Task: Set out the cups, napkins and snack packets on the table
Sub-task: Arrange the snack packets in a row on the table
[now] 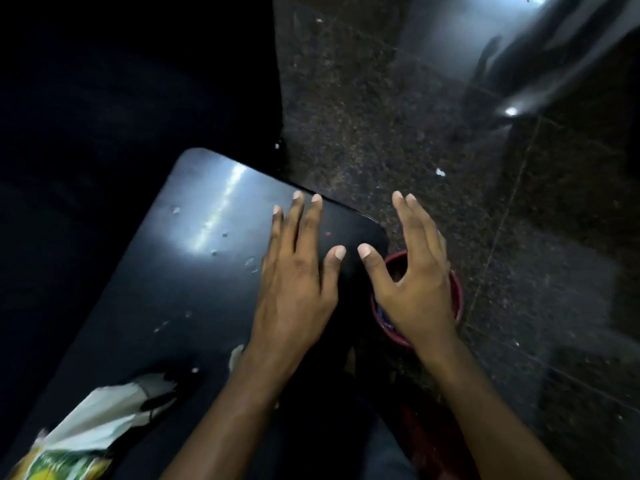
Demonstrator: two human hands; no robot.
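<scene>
i'm looking down at a dark table [145, 278] with rounded corners, glare streak across its far part, a few crumbs and wet specks on it. my left hand [294, 271] is hovering flat over the table's right side, fingers spread and straight, gripping nothing. my right hand [415, 278] is reaching past the table's right edge, fingers open and loosely curved, thumb apart, also gripping nothing. it's sitting above a red bucket [457, 299] on the speckled dark floor [381, 116], just beside the table corner; something bluish is lying inside the bucket but i can't tell what. at the near left of the table a white napkin [104, 417] is lying crumpled, partly over a dark item i can't make out. a yellow-green snack packet [59, 465] is touching the napkin's near end, cut off by the bottom-left frame edge. cups aren't identifiable here. small white scraps are lying on the floor.
</scene>
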